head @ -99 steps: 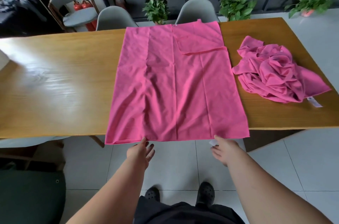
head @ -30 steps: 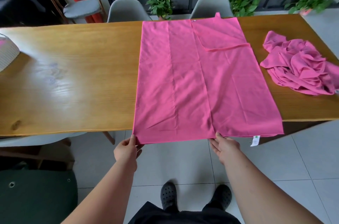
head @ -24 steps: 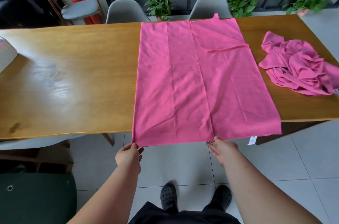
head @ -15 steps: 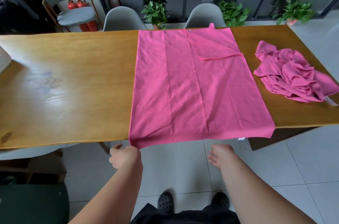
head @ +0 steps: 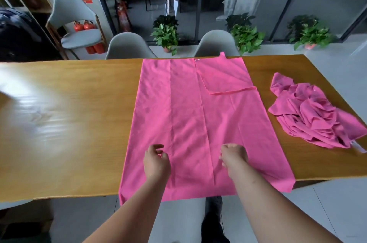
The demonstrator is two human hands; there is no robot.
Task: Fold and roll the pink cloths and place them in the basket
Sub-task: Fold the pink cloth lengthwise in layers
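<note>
The thin, smooth pink cloth lies flat across the wooden counter, its hem draped over the near edge, seemingly laid out for folding, with the left hand loosely curled and empty above it, the right hand fisted with its grip unclear, and a crumpled pink pile by the right edge.

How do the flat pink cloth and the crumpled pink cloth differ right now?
The flat cloth lies spread over the table's middle, near edge hanging off; the crumpled cloth sits heaped at the right. The flat cloth has one far corner folded over; the crumpled cloth is all loose folds. The left hand and right hand are over the flat cloth, not the crumpled one. Both cloths are pink.
</note>
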